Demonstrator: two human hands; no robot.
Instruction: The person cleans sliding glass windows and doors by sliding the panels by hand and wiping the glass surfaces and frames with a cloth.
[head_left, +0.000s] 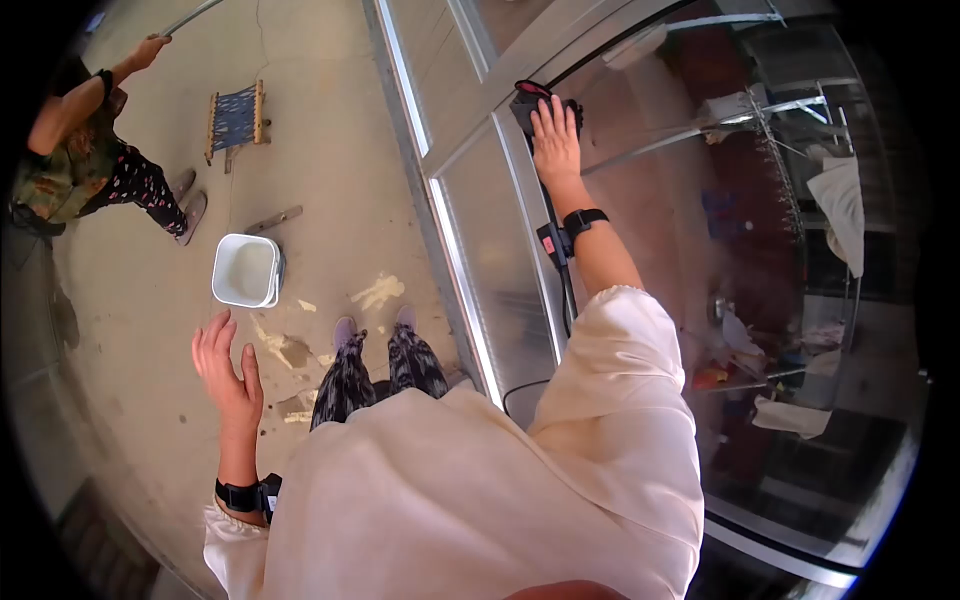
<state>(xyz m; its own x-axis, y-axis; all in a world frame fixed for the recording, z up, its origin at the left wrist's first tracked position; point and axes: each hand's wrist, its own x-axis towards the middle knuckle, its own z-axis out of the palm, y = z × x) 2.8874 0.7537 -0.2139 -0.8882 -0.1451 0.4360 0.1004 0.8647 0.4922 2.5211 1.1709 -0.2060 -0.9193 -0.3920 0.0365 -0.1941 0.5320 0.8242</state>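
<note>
My right hand [556,135] lies over a dark device with a reddish-pink edge [531,90], which rests against the glass pane [655,200] by the metal frame. Its fingers are stretched over the device's near face and partly cover it. A black cable [565,285] runs down from a small black box beside my right wrist strap. My left hand [228,372] hangs in the air with its fingers apart and nothing in it. Just beyond it, a white square bucket [247,271] stands on the floor.
A folding stool with a blue woven seat [236,116] stands past the bucket. At the upper left another person [80,170] holds a long pole [192,16]. A flat strip [275,220] and yellowish wet patches [378,291] are on the floor. The metal door frame [475,300] runs beside me.
</note>
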